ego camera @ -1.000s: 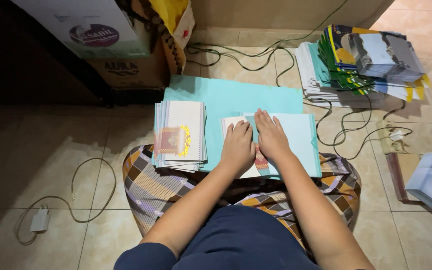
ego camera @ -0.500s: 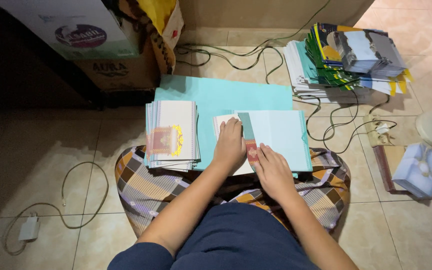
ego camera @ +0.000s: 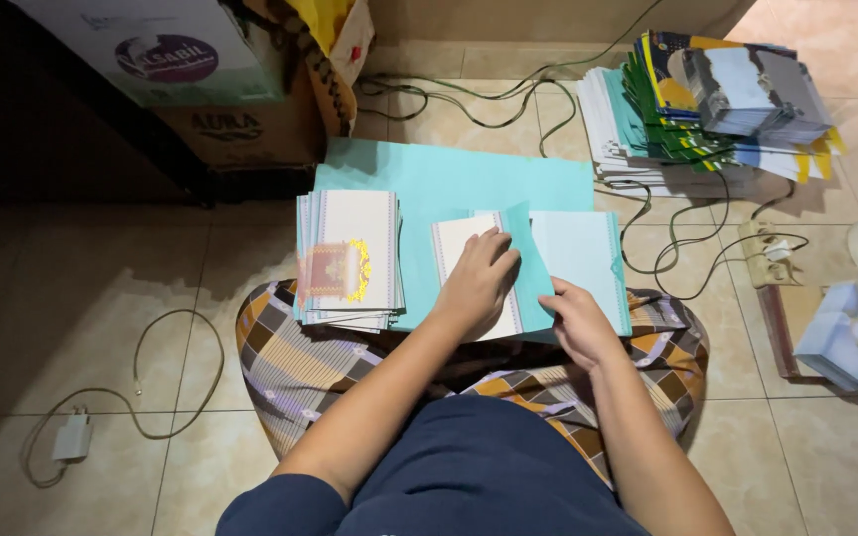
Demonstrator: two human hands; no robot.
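Note:
A large teal sheet (ego camera: 449,174) lies over my lap and the floor. On it at the left sits a stack of white cards (ego camera: 348,253) with patterned borders and a red and gold emblem. An open folded card (ego camera: 573,253), teal inside, lies at the middle right. My left hand (ego camera: 479,278) presses flat on its white left panel, and a teal flap (ego camera: 528,263) stands partly raised beside it. My right hand (ego camera: 578,318) pinches the card's lower edge near the fold.
A tall pile of printed sheets and cards (ego camera: 707,99) stands at the back right, with cables (ego camera: 667,228) and a power strip (ego camera: 767,253) near it. Cardboard boxes (ego camera: 230,89) stand at the back left. A charger with its cord (ego camera: 76,432) lies on the tiles at left.
Both hands lay flat side by side on the card a second ago. Since then my right hand slid down to the lower edge and the teal flap rose and swung leftwards.

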